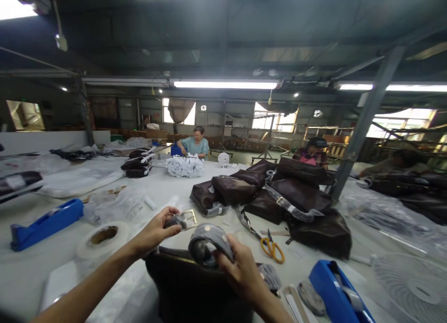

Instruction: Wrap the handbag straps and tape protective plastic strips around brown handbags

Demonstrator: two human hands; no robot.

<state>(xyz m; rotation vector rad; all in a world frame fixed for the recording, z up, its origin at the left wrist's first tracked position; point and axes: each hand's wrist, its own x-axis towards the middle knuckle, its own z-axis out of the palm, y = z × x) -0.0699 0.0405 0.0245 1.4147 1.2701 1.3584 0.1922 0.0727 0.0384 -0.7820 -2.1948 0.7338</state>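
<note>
A dark handbag [195,285] with a gold zipper stands upright right in front of me. Above its top edge, my right hand [240,267] grips a rolled strap [211,237] wrapped in greyish film. My left hand [160,230] pinches the strap end next to a gold rectangular buckle [189,219], which sticks out to the right of the fingers. Whether the buckle piece and the roll are one strap is not visible. Beyond my right hand lie orange-handled scissors [272,248], apart from it.
Blue tape dispensers stand at left [49,223] and lower right [338,290]. A roll of white film [103,241] lies by my left forearm. Dark bags [279,188] are heaped ahead, right of centre. A white fan [415,285] is at right. Co-workers sit across the table.
</note>
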